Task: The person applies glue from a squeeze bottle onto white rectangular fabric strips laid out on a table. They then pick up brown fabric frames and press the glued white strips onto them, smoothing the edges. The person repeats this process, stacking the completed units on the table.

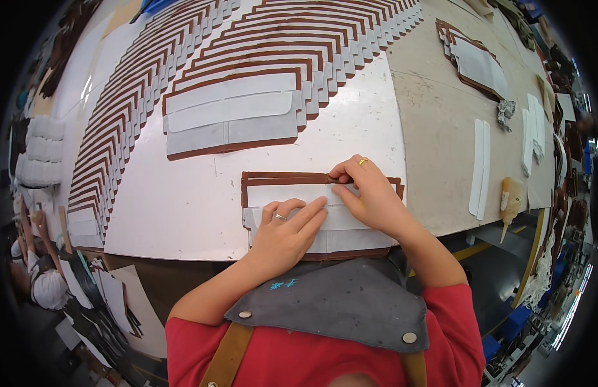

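A flat brown leather piece (257,193) with white backing panels lies at the table's front edge, right before me. My left hand (289,232) rests on its white backing, fingers stretched out and pressing lightly, a ring on one of them. At the far long edge my right hand (370,193) pinches the brown border between thumb and fingertips; a small dark fold shows there. Part of the right side is hidden under this hand. Farther up and left, a similar brown-edged piece (228,132) tops a fanned row of overlapping ones.
A second fanned row (118,142) runs along the left. On the beige board at right lie a small stack of brown-edged pieces (476,64), white strips (480,171) and a glue bottle with a nozzle (510,203). White bundles (41,151) stand at far left.
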